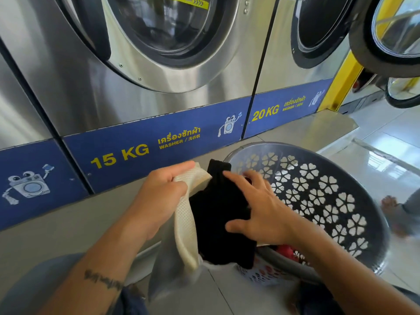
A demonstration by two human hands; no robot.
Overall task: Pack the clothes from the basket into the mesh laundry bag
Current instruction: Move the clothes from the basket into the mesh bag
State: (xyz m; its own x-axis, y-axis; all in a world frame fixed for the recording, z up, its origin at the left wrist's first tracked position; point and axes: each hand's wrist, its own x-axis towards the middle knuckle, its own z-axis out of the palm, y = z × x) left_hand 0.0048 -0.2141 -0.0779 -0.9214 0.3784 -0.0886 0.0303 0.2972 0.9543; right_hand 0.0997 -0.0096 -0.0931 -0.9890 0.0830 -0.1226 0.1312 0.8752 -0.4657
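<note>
Counted: two bare hands [159,198], one cream mesh laundry bag [185,223], one black garment [218,223], one grey perforated plastic basket [318,201], two steel washers [159,64].

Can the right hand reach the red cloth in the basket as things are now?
Probably yes. The right hand is beside the basket, whose top is open; the red cloth lies just under its wrist.

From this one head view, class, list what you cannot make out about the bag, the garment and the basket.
- Mesh bag: its opening and contents are hidden by the black garment and the left hand.
- Black garment: what kind of clothing it is; it is bunched up and partly under the right hand.
- Basket: how much remains; the right forearm covers all but a bit of red cloth.
</note>
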